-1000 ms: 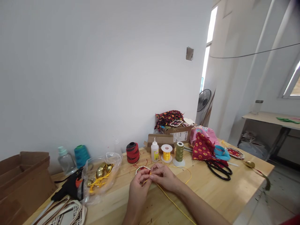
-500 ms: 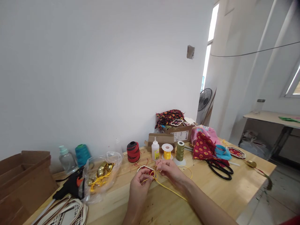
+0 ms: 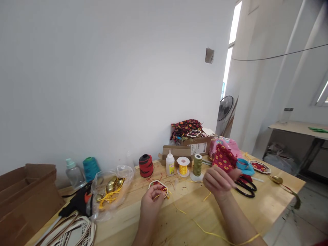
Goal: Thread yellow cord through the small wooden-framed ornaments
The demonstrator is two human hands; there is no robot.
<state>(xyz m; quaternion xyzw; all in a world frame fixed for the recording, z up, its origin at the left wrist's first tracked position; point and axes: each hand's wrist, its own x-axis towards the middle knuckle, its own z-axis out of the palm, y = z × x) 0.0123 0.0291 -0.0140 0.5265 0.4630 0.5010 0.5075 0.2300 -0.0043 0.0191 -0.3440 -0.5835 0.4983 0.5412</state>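
Observation:
My left hand [image 3: 151, 204] grips a small hexagonal ornament [image 3: 158, 187] of red patterned fabric in a pale frame, and its lower edge is hidden by my fingers. A yellow cord [image 3: 202, 227] leaves the ornament and trails across the wooden table [image 3: 179, 218] towards my right forearm. My right hand [image 3: 219, 182] is raised above the table with its fingers apart, holding nothing I can see. It is nearest to a red patterned cloth [image 3: 224, 158] and black-handled scissors [image 3: 246, 188].
A gold thread spool [image 3: 183, 167], an olive thread cone [image 3: 197, 165], a glue bottle [image 3: 169, 164] and a red-and-black spool [image 3: 146, 165] stand behind my hands. At the left are a plastic bag of brass bells [image 3: 110, 188] and a glue gun [image 3: 79, 203].
My right hand has let go of the ornament and moved right and up, pulling the yellow cord out across the table. My left hand stays on the ornament.

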